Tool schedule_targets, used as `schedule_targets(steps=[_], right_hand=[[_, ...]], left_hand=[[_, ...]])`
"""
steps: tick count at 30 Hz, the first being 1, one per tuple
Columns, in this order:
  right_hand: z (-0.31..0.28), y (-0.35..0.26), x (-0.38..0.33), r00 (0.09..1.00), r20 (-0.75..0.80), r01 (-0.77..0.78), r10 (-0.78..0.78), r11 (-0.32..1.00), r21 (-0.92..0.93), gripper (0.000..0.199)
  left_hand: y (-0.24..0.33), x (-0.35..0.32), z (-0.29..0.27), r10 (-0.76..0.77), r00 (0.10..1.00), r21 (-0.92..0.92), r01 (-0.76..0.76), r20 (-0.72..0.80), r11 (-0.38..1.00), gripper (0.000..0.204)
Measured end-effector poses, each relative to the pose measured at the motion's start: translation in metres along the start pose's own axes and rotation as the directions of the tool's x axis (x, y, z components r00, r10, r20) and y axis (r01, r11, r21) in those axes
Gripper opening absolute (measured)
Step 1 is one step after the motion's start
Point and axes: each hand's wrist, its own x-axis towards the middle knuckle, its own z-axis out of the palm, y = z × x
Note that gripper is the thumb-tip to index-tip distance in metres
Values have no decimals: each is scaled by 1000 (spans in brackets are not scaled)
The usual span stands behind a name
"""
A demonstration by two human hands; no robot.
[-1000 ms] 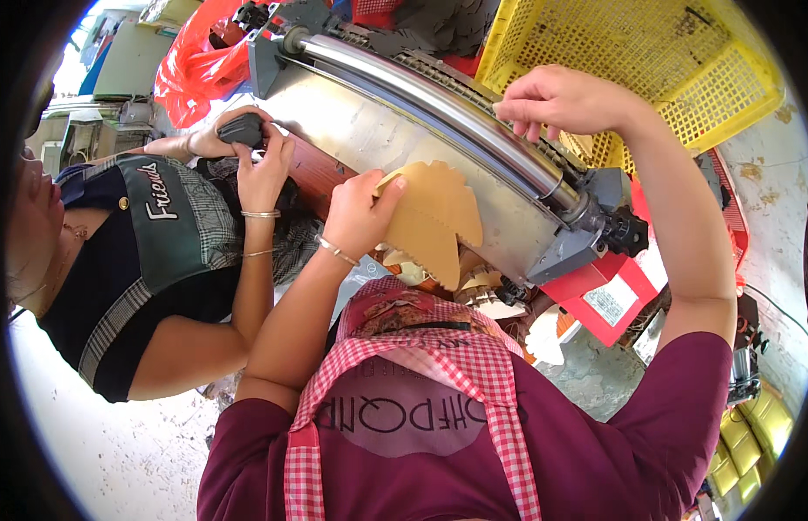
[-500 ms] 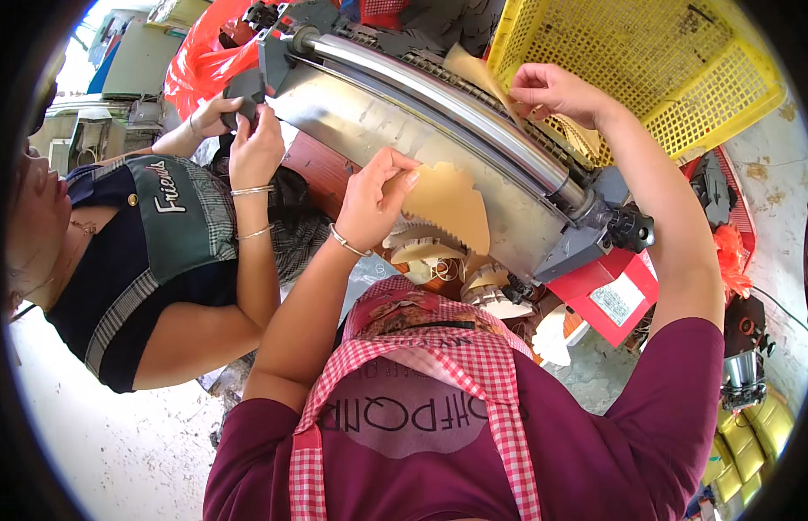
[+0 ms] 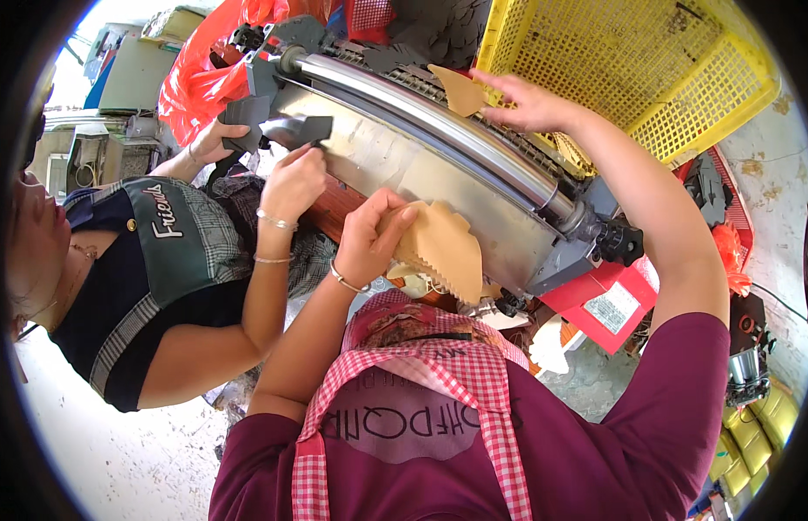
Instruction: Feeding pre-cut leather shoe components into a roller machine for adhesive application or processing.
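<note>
My left hand (image 3: 374, 236) grips a fanned stack of tan leather pieces (image 3: 440, 248) in front of a long metal roller machine (image 3: 421, 148). My right hand (image 3: 527, 102) reaches over the roller and holds one tan piece (image 3: 460, 89) at the machine's top edge. A co-worker in a dark vest sits at the left; one of that person's hands (image 3: 291, 181) holds a dark grey piece (image 3: 301, 130) against the machine, the other (image 3: 220, 137) holds more grey pieces.
A yellow plastic crate (image 3: 647, 69) stands behind the machine at upper right. A red plastic bag (image 3: 204, 78) lies at the machine's far left end. A red tray with a label (image 3: 608, 304) sits below the machine's right end. Yellow containers (image 3: 756, 434) are at lower right.
My right hand has lifted a single tan piece up to the roller's top. My left hand has kept the stack. The co-worker's hand brought a grey piece to the machine.
</note>
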Motion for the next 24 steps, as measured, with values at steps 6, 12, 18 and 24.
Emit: schedule_targets(steps=[6, 12, 18, 24], right_hand=[[-6, -11, 12, 994, 109, 23, -22, 1000, -7, 37], [-31, 36, -8, 932, 243, -325, 270, 918, 225, 40], [10, 39, -4, 837, 380, -511, 394, 811, 286, 62], [-24, 32, -2, 946, 111, -316, 304, 943, 108, 37]], left_hand=[[-1, -7, -3, -47, 999, -138, 48, 7, 989, 20], [-4, -13, -8, -64, 996, -258, 77, 59, 963, 19], [-5, -29, -8, -35, 998, -220, 44, 46, 974, 17], [-9, -48, -16, -83, 997, -178, 81, -6, 981, 15]])
